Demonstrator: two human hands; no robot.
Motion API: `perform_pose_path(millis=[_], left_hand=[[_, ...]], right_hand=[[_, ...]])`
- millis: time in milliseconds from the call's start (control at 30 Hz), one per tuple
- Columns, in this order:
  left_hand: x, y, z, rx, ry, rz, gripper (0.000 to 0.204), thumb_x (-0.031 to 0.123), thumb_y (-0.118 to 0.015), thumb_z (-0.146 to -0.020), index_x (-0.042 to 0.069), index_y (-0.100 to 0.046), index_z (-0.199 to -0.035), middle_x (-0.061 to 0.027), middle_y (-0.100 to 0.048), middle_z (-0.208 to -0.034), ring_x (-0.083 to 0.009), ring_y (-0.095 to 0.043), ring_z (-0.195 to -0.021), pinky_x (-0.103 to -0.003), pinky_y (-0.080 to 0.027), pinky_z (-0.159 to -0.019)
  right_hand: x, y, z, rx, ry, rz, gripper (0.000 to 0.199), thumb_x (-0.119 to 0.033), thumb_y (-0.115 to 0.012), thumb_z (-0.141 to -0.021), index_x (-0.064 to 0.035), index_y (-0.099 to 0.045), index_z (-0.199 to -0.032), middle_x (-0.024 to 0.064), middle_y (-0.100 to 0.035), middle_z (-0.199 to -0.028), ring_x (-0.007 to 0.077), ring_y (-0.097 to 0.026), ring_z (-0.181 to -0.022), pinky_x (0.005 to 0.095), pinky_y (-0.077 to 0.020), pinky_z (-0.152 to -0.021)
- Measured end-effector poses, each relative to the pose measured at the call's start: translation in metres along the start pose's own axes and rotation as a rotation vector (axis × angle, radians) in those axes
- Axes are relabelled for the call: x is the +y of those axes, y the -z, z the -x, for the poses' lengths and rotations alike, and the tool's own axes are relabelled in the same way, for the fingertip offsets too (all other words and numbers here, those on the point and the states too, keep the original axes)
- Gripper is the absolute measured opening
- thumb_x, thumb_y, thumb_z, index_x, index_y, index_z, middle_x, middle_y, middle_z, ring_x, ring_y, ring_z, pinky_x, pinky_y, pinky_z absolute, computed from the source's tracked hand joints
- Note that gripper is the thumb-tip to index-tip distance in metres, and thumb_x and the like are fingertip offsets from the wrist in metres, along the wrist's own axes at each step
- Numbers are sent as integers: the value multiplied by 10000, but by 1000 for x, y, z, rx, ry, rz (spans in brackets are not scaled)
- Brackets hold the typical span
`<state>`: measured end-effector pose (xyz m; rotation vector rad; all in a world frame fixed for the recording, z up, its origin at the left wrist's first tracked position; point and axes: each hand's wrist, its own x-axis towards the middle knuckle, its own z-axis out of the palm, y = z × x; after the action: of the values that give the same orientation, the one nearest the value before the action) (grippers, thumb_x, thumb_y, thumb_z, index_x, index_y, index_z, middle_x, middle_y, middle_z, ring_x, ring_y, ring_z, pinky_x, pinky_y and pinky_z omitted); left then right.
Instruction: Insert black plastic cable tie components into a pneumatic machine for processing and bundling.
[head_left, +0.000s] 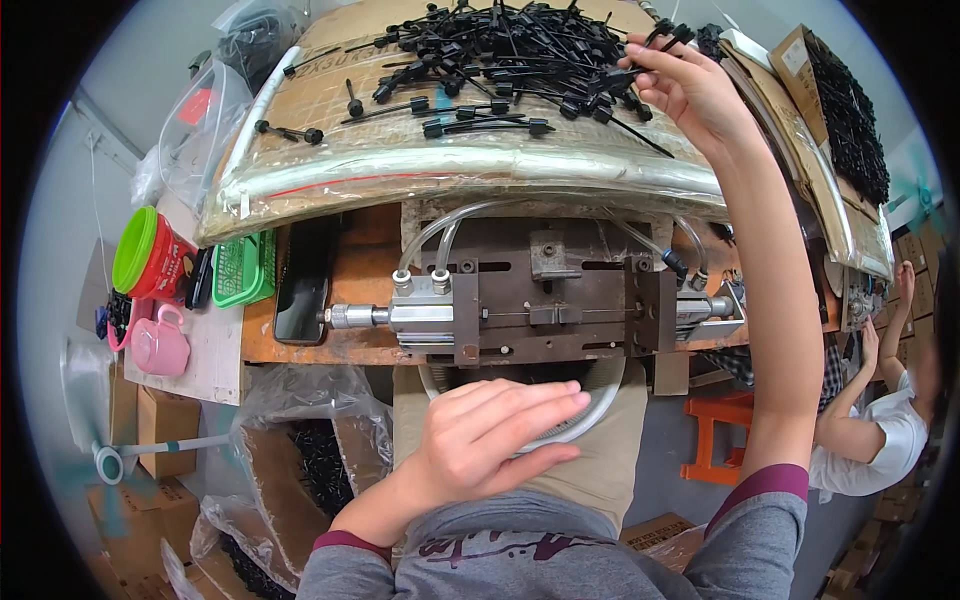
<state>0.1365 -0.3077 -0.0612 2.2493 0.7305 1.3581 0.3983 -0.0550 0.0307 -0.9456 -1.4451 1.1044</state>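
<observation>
Workshop bench [300, 352] carrying a pneumatic press fixture [540, 300]. On the far cardboard tray [330, 110] lie black cable ties [500, 50]; the right hand [690, 90] pinches one at the pile's right edge. The left hand [495, 430], flat and open, rests on a white ring-shaped basin [595, 405]. Picking step; loading the fixture likely demands careful alignment.

A worn wooden bench [352, 300] spanned mid-frame. It carried a pneumatic press fixture [540, 300], a black smartphone [303, 280] left of it, and a plastic-wrapped cardboard tray [400, 150] of black cable ties [510, 55] above.
</observation>
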Motion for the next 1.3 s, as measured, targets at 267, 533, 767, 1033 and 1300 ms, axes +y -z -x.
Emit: perform_pose_path(millis=[267, 533, 767, 1033, 1300], left_hand=[[3, -2, -3, -4, 39, -32, 427, 166, -824, -759, -20, -677, -1114, -175, -727, -1047, -273, -726, -888, -307, -572, -712], [-8, 12, -41, 257, 226, -71, 645, 24, -816, -742, -31, -565, -1333, -210, -489, -1425, -283, -606, -1170, -361, -566, -915], [-12, -1, -28, 127, 174, -46, 399, -40, -763, -731, 28, -715, -1122, -125, -697, -1104, -270, -700, -966, -346, -569, -808], [-10, -3, -20, 101, 149, -96, 484, -40, -796, -608, 47, -745, -1081, -120, -684, -1102, -233, -660, -976, -320, -556, -787], [-9, -25, 2, -71, 163, -366, 317, 75, -820, -653, 35, -716, -950, -126, -680, -1227, -245, -678, -864, -338, -545, -759]], right_hand=[[4, -7, 4, -61, -42, 19, 228, -139, -696, -927, -5, -654, -1107, 55, -680, -955, 38, -606, -695, 157, -542, -610], [-24, -59, 100, -185, -25, -199, 173, -149, -679, -938, -11, -633, -1032, 66, -678, -916, 79, -631, -671, 214, -538, -609], [-2, -85, 187, -158, -385, -491, 181, -105, -681, -933, 8, -590, -1041, 91, -665, -886, 103, -634, -622, 236, -537, -532], [8, -85, 210, -54, -466, -530, 278, -102, -669, -942, 55, -590, -1156, 120, -679, -893, 107, -633, -596, 233, -522, -498], [10, -59, 237, 212, -208, -223, 197, -37, -639, -941, 32, -606, -1123, 127, -685, -882, 74, -557, -553, 187, -431, -470]])
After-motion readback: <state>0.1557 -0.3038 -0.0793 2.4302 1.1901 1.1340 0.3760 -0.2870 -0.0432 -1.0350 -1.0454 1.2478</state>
